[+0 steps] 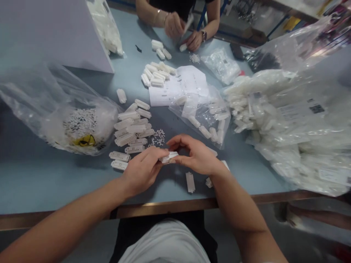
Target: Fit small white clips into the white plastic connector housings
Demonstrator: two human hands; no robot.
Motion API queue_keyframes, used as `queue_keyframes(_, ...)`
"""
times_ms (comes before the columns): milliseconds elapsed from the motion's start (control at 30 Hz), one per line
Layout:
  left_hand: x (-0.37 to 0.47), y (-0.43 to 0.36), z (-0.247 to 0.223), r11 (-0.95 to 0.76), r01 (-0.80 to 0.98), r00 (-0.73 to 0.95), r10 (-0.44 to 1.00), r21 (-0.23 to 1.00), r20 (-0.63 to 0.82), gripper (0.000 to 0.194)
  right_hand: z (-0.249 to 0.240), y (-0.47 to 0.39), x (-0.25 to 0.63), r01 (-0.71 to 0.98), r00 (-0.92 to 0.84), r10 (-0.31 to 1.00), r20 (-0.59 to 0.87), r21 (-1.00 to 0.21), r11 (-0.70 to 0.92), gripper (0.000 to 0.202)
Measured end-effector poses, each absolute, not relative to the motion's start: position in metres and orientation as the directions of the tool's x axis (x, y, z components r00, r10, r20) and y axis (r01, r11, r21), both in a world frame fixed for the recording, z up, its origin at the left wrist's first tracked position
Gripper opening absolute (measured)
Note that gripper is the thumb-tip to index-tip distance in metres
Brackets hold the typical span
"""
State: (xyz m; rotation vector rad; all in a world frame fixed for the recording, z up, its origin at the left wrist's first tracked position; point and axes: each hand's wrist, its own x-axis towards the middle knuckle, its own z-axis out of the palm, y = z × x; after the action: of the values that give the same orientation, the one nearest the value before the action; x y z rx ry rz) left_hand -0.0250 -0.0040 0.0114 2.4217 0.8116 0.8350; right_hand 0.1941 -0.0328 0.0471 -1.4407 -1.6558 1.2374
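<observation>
Both my hands meet at one white plastic housing (170, 157) above the front of the table. My left hand (144, 168) grips its left end between thumb and fingers. On its right end, my right hand (196, 155) pinches with thumb and curled forefinger. Just beyond my left hand lies a heap of similar white plastic housings (134, 128), some with rows of small slots. Beside the heap is a scatter of tiny white pieces (158, 137). A single flat white piece (190, 182) rests below my right hand, and others are partly hidden by my right forearm.
A clear bag of tiny white pieces (80, 122) stands at left. Large bags of white parts (296, 124) crowd the right. A smaller bag (204, 113) lies on a paper sheet (161, 95). Across the table (82, 186), a co-worker's hands (175, 27) handle white parts.
</observation>
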Motion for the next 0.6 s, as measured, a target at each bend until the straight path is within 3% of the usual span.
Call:
queue_keyframes(200,-0.026,0.003,0.018,-0.681,0.399,0.614,0.696,0.614,0.373,0.019,0.038,-0.032,0.187,0.194,-0.144,0.979,-0.145,-0.974,-0.116,0.039)
queue_keyframes(300,-0.028,0.008,0.023,-0.542,0.512,0.433,0.833,0.667,0.345,0.018,0.033,-0.028,0.184,0.294,-0.056,0.997,-0.046,-0.955,-0.027,0.033)
queue_keyframes(400,-0.028,0.01,0.023,-0.407,0.541,0.258,0.913,0.736,0.315,0.024,0.027,-0.025,0.18,0.617,-0.108,0.991,0.083,-0.776,0.132,0.007)
queue_keyframes(600,-0.026,0.011,0.02,-0.323,0.48,0.236,0.943,0.816,0.234,0.027,0.015,-0.021,0.159,0.884,-0.328,0.944,-0.042,-0.366,0.291,0.013)
